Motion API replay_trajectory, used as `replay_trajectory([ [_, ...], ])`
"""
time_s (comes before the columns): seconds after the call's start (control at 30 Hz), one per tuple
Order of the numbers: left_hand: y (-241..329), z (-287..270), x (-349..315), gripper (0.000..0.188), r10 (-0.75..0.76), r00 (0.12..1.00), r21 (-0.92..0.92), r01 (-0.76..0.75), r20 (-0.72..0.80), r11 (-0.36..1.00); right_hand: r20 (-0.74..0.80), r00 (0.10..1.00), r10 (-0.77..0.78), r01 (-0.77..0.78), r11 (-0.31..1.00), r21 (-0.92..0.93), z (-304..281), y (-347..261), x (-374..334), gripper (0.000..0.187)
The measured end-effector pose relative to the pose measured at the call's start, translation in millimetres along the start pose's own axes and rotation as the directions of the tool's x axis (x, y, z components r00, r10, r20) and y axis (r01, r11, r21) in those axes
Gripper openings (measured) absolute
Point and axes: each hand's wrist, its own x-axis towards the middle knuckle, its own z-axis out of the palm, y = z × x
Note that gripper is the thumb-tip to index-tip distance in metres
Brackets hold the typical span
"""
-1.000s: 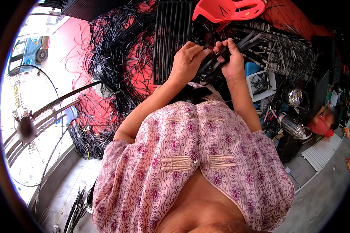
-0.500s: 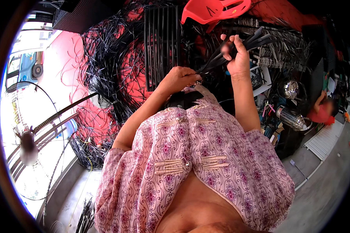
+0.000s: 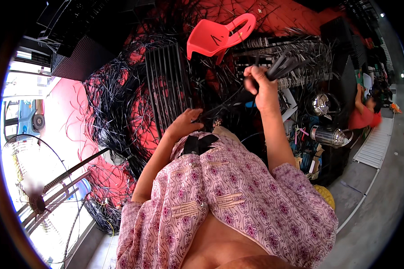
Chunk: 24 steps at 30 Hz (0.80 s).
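Observation:
A bundle of long black strips (image 3: 280,67) is gripped in my right hand (image 3: 262,85), raised over the floor in front of me. Its upper ends fan out past the fist; the other ends trail down left toward my left hand (image 3: 182,123). That hand hovers just above my lap, thumb and fingers apart, with dark strips close by its fingertips. Whether any strip touches the fingertips is hard to make out. Beneath the left hand lies a black slatted rack (image 3: 166,85).
Tangled black strips (image 3: 107,103) cover the red floor. Ahead stands a red plastic chair (image 3: 213,38), beside stacked strip bundles (image 3: 309,56). Metal pots (image 3: 330,135) are at right, near another person in red (image 3: 363,114). A fan (image 3: 37,201) stands at left.
My left hand has loosened from the strips and moved left and down, farther from the right. My right hand has moved lower with the bundle. The whole view has shifted and turned.

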Motion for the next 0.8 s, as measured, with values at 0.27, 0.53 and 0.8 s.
replay_trajectory([
  [0.27, 154, -66, 85, 0.04, -0.069, 0.967, -0.648, -0.112, -0.246, 0.754, 0.084, 0.975, 0.205, -0.197, 0.975, -0.101, 29, 25, -40, 0.024],
  [0.53, 154, -17, 87, 0.018, 0.047, 0.868, -0.376, -0.262, -0.494, 0.889, -0.089, 0.979, 0.183, -0.165, 0.97, 0.178, 1, 37, -31, 0.024],
  [0.8, 158, 2, 82, 0.01, -0.112, 0.892, -0.441, -0.104, -0.438, 0.891, -0.173, 0.973, 0.154, -0.12, 0.974, 0.191, 12, 29, -28, 0.023],
])
